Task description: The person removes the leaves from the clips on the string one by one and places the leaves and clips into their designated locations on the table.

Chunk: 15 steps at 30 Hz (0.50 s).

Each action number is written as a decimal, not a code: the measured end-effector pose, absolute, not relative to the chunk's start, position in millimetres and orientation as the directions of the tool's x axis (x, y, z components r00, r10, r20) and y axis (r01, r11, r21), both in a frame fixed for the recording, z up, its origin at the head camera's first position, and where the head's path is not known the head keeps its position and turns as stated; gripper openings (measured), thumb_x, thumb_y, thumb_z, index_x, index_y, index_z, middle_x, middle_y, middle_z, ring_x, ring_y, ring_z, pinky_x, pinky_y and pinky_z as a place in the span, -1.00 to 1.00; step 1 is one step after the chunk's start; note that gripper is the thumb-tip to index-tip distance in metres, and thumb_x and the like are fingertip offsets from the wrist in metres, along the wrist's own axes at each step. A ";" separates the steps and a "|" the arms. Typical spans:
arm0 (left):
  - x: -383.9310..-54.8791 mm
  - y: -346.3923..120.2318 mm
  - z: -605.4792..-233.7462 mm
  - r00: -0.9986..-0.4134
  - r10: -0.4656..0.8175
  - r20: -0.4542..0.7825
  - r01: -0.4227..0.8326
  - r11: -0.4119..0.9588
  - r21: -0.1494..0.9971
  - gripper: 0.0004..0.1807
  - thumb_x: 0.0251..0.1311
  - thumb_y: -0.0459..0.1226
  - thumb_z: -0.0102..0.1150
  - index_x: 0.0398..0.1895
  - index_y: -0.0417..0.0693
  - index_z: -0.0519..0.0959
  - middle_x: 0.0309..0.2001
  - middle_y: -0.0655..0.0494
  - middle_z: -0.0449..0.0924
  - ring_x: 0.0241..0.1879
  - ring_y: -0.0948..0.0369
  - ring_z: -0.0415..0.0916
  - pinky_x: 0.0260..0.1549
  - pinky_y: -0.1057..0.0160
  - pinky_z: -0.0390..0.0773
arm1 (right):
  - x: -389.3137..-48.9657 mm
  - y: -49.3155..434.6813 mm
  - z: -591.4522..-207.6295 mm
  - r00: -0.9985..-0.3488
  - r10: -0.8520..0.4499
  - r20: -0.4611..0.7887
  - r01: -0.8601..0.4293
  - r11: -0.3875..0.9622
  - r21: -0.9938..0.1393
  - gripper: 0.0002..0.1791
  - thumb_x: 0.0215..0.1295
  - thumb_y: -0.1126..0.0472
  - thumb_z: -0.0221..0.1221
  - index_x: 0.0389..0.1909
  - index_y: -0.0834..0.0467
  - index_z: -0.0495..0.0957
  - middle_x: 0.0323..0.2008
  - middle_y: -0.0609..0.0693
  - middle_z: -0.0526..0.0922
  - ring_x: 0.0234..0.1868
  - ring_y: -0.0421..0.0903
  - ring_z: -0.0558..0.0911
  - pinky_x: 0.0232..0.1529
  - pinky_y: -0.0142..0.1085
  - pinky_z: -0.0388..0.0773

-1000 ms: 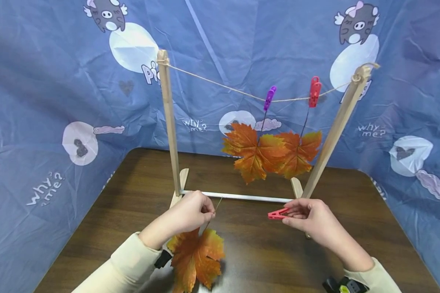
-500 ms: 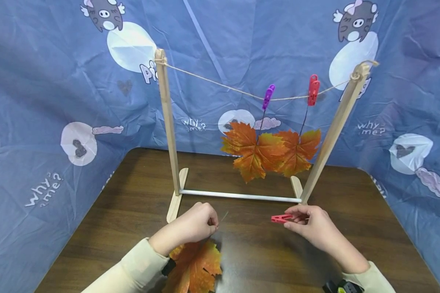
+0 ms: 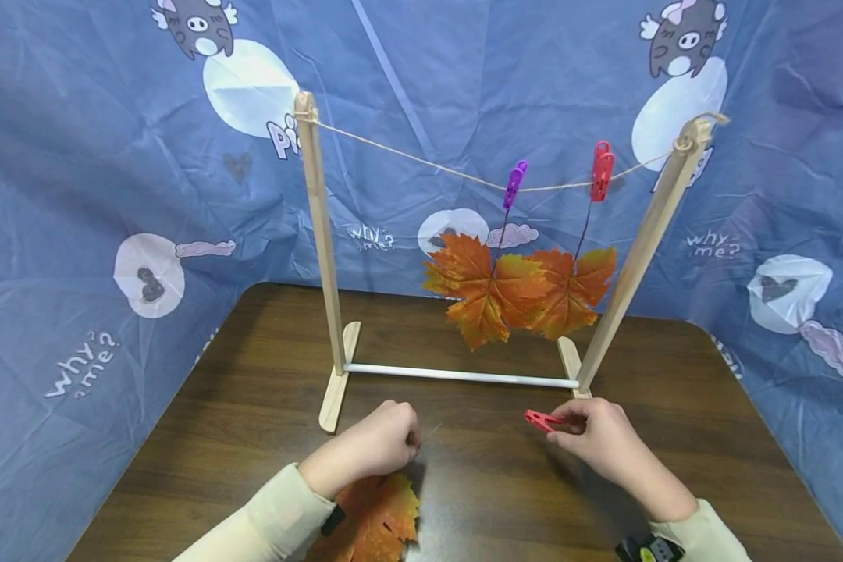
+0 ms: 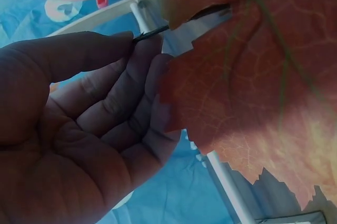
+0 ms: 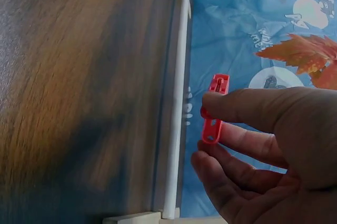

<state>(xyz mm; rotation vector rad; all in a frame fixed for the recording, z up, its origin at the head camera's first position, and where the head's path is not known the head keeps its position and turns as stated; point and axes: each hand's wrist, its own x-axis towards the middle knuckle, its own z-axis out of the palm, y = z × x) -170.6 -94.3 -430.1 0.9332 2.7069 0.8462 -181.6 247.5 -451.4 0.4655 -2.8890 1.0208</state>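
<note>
My left hand point(image 3: 377, 442) pinches the thin stem of an orange maple leaf point(image 3: 374, 519) between thumb and forefinger. In the left wrist view the leaf point(image 4: 263, 71) fills the right side, its stem point(image 4: 152, 33) running to the fingertips. Part of the leaf is hidden under the wrist in the head view. To the right, my right hand point(image 3: 597, 434) pinches a red clothespin point(image 3: 539, 421) by thumb and fingers, in front of the stand's right post. The right wrist view shows the clothespin point(image 5: 215, 113) under the thumb.
A wooden stand holds a sagging string point(image 3: 407, 160) between its left post point(image 3: 321, 234) and right post point(image 3: 635, 265). Purple point(image 3: 515, 185) and red point(image 3: 602, 172) clothespins hang two maple leaves point(image 3: 488, 289) there. A white rod point(image 3: 457, 375) joins the feet on the brown table point(image 3: 506, 499).
My left hand has come down and slightly right, toward me, lowering the leaf with it. My right hand has dropped a little, and the clothespin in it has turned.
</note>
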 end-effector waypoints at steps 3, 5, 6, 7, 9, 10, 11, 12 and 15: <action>-169.6 -90.9 -435.0 -0.793 0.608 0.028 0.511 0.640 0.574 -0.59 -0.14 -0.59 0.27 -0.86 0.01 0.41 -0.77 0.43 0.19 -0.72 0.39 0.12 -0.72 0.41 0.17 | -182.4 247.5 -453.7 -0.957 -0.264 0.123 -0.284 0.750 -0.597 -0.81 0.00 0.31 0.55 -0.35 0.14 0.75 -0.43 -0.13 0.67 -0.46 -0.22 0.55 -0.46 -0.32 0.49; -169.3 -88.0 -438.7 -0.793 0.609 0.017 0.506 0.642 0.576 -0.56 -0.14 -0.60 0.26 -0.88 0.04 0.36 -0.78 0.44 0.12 -0.73 0.40 0.07 -0.73 0.42 0.11 | -183.4 246.9 -454.9 -0.957 -0.265 0.116 -0.281 0.757 -0.589 -0.81 0.01 0.31 0.54 -0.34 0.15 0.75 -0.43 -0.11 0.67 -0.45 -0.22 0.56 -0.45 -0.31 0.50; -169.0 -86.7 -440.1 -0.793 0.610 0.008 0.500 0.643 0.580 -0.55 -0.14 -0.60 0.25 -0.88 0.04 0.35 -0.79 0.45 0.11 -0.74 0.40 0.06 -0.74 0.42 0.09 | -184.1 246.5 -455.5 -0.957 -0.266 0.114 -0.281 0.761 -0.584 -0.81 0.02 0.31 0.54 -0.34 0.16 0.75 -0.43 -0.11 0.67 -0.44 -0.21 0.56 -0.44 -0.30 0.51; -168.9 -85.5 -441.6 -0.795 0.607 -0.002 0.491 0.645 0.586 -0.55 -0.13 -0.61 0.25 -0.88 0.04 0.36 -0.80 0.45 0.12 -0.75 0.40 0.07 -0.75 0.42 0.10 | -184.7 246.2 -456.0 -0.957 -0.266 0.112 -0.280 0.768 -0.576 -0.81 0.02 0.31 0.54 -0.33 0.16 0.74 -0.44 -0.10 0.66 -0.44 -0.20 0.56 -0.44 -0.29 0.51; -168.6 -83.5 -444.2 -0.797 0.604 -0.017 0.482 0.652 0.586 -0.57 -0.12 -0.60 0.26 -0.87 0.03 0.41 -0.80 0.44 0.16 -0.74 0.40 0.10 -0.75 0.42 0.13 | -186.2 245.6 -456.8 -0.959 -0.264 0.107 -0.278 0.783 -0.557 -0.81 0.02 0.31 0.53 -0.33 0.16 0.74 -0.46 -0.11 0.64 -0.44 -0.19 0.55 -0.43 -0.26 0.50; -168.4 -82.7 -444.7 -0.797 0.603 -0.024 0.477 0.653 0.588 -0.59 -0.11 -0.60 0.27 -0.86 0.01 0.44 -0.79 0.43 0.19 -0.74 0.39 0.12 -0.74 0.42 0.15 | -186.9 245.4 -457.3 -0.960 -0.262 0.100 -0.273 0.790 -0.550 -0.81 0.03 0.31 0.53 -0.33 0.17 0.74 -0.47 -0.11 0.63 -0.44 -0.18 0.54 -0.42 -0.25 0.49; -168.2 -82.2 -445.4 -0.799 0.601 -0.029 0.472 0.656 0.589 -0.61 -0.11 -0.59 0.28 -0.85 -0.01 0.47 -0.79 0.42 0.22 -0.74 0.38 0.15 -0.74 0.42 0.19 | -187.6 245.2 -457.7 -0.961 -0.262 0.091 -0.268 0.795 -0.543 -0.81 0.03 0.31 0.53 -0.33 0.17 0.74 -0.47 -0.11 0.63 -0.44 -0.18 0.53 -0.42 -0.24 0.48; -167.9 -81.8 -446.0 -0.801 0.598 -0.033 0.468 0.660 0.588 -0.63 -0.10 -0.59 0.29 -0.84 -0.02 0.50 -0.78 0.41 0.25 -0.73 0.38 0.17 -0.74 0.41 0.21 | -188.3 245.1 -458.4 -0.962 -0.262 0.082 -0.264 0.800 -0.540 -0.81 0.03 0.31 0.53 -0.32 0.18 0.73 -0.47 -0.10 0.63 -0.44 -0.17 0.53 -0.41 -0.22 0.49; -167.5 -81.0 -448.6 -0.808 0.588 -0.043 0.463 0.679 0.570 -0.66 -0.11 -0.57 0.32 -0.82 -0.03 0.54 -0.77 0.38 0.30 -0.72 0.37 0.22 -0.72 0.40 0.26 | -189.4 245.1 -460.3 -0.962 -0.267 0.053 -0.253 0.807 -0.533 -0.79 0.03 0.30 0.53 -0.31 0.20 0.73 -0.46 -0.10 0.64 -0.43 -0.16 0.55 -0.39 -0.19 0.51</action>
